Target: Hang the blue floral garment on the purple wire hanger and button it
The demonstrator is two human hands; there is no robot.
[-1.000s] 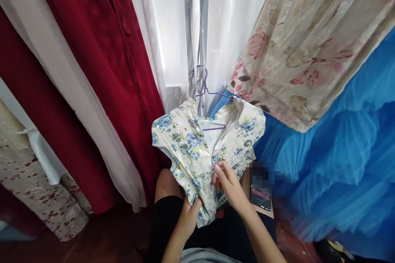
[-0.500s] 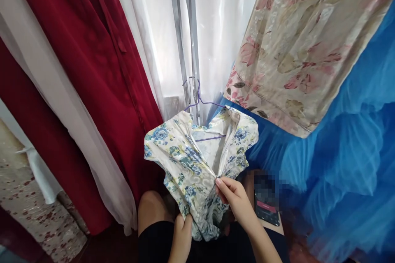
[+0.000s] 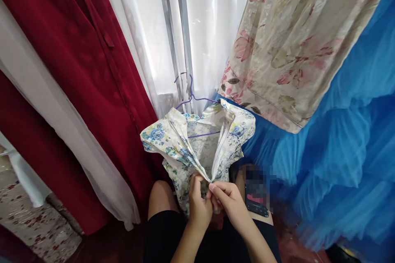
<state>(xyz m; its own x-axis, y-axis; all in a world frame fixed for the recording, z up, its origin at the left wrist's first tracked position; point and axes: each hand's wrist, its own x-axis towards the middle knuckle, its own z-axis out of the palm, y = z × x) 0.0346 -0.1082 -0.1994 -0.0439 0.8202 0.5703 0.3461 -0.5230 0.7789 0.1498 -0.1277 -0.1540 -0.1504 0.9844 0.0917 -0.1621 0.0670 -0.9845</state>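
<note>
A white dress [image 3: 160,134] with blue flowers hangs on a purple wire hanger [image 3: 191,95] in front of me. Its neck opening gapes in a V that narrows down to a zipper [image 3: 210,180]. My right hand [image 3: 230,201] pinches at the zipper where the two edges meet, thumb and forefinger closed on it. Close beside it, my left hand [image 3: 200,203] has its fingers closed on the dress fabric just left of the zipper. The lower part of the dress is mostly hidden behind my hands.
Dark red fabric [image 3: 101,90] and sheer pale cloth [image 3: 61,102] hang on the left. To the right are a beige floral garment [image 3: 290,61] and blue ruffled tulle [image 3: 339,156]. Grey metal poles [image 3: 182,28] rise behind the hanger. A phone [image 3: 257,203] lies on my right thigh.
My left hand has moved up and right from the dress's lower side to the zipper. My right hand stays at the zipper, slightly lower. The view has shifted a little.
</note>
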